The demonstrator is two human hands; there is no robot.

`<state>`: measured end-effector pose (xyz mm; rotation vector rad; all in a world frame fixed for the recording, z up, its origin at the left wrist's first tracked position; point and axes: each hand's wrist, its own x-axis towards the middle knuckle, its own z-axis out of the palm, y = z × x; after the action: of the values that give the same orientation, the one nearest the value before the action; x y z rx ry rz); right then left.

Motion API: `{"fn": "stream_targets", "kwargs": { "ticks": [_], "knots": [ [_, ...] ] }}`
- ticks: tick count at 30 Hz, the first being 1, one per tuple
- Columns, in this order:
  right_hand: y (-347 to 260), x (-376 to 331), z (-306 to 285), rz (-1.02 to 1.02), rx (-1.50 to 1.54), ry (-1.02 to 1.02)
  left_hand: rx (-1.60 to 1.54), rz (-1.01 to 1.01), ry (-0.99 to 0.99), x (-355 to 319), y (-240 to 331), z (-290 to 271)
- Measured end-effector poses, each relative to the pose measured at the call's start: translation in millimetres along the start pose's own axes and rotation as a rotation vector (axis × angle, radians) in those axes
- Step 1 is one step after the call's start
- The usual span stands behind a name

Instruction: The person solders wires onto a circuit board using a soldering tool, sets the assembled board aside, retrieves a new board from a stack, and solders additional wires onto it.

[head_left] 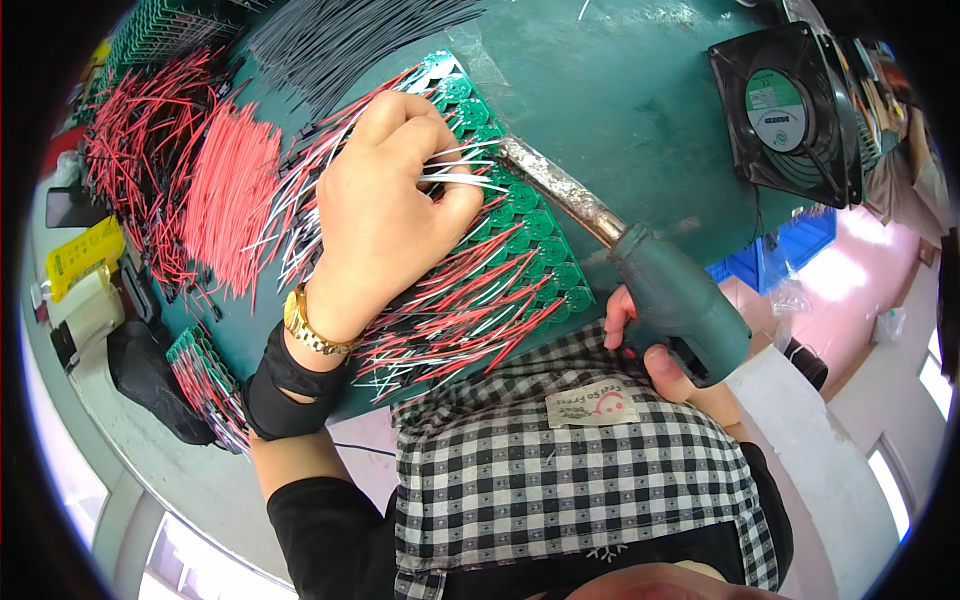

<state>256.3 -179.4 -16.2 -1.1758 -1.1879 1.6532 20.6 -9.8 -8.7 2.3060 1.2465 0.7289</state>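
Note:
My left hand [385, 200], a gold watch [312, 325] on its wrist, is closed on a few white wires [465, 178]. Their ends reach over a green panel of small round circuit boards [520, 205]. Red, white and black wires [465, 305] trail leftward from the panel. My right hand [650, 350] grips a dark green soldering gun [675, 295], its fingers partly hidden by the body. The gun's stained metal barrel [560, 185] points up and left, and its tip is close to the panel and the white wire ends. Whether the tip touches cannot be made out.
Loose red wires [235, 190] and a tangle of red and black wires [150, 150] lie at left. Dark wires [340, 40] spread at the back. A black fan [785, 115] stands at far right, near a blue crate [770, 255]. Another wired panel [200, 375] lies at lower left.

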Motion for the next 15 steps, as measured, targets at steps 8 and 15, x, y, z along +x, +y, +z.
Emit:
{"fn": "stream_targets", "kwargs": {
  "ticks": [8,15],
  "knots": [
    [-5,-1,1,0.02,-0.044,-0.014,0.014,0.011,-0.005,2,0,3],
    [-26,0,-14,0.051,0.001,0.016,0.029,0.009,0.024,4,7,5]
  ]
}}
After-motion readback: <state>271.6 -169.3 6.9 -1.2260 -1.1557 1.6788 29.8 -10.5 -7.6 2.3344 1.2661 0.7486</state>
